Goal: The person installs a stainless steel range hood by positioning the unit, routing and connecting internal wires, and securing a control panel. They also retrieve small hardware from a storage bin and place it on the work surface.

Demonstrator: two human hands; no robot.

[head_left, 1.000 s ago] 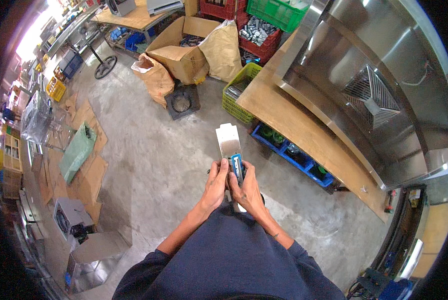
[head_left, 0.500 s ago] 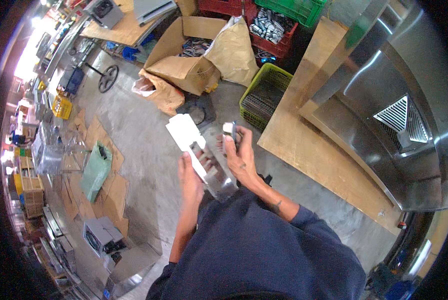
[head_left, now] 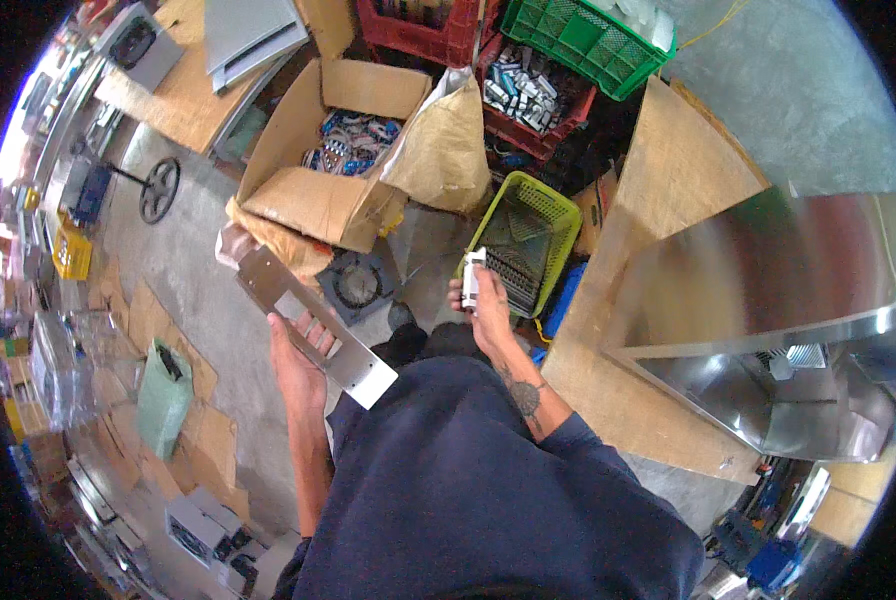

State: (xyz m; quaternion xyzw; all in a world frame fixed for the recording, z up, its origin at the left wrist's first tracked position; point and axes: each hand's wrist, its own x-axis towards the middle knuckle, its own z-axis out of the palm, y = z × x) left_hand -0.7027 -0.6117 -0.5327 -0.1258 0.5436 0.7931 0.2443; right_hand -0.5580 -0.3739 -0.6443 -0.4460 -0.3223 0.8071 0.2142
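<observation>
My left hand (head_left: 296, 360) is closed on a long, flat metal bracket (head_left: 358, 370) with a rectangular cutout near its middle. Several fingers show through the cutout, and the bracket slants from upper left to lower right. In my right hand (head_left: 491, 318) is a small white block-shaped part (head_left: 473, 282) with dark spots along it. Fingers and thumb wrap it, and its exact kind is unclear. The part is above the near edge of a yellow-green plastic basket (head_left: 566, 215), which holds dark slotted metal pieces. My two hands are well apart.
Ahead stands an open cardboard box (head_left: 283, 205) of small metal parts beside a tan sack (head_left: 446, 150). Red crates (head_left: 518, 135) and a green crate (head_left: 568, 50) are stacked behind. A wooden board (head_left: 618, 370) on the right bears a large shiny steel hood (head_left: 768, 280).
My hands have spread apart, the left one moving left with the bracket, which now shows a duller face. The white part now hangs near the basket. The view has shifted.
</observation>
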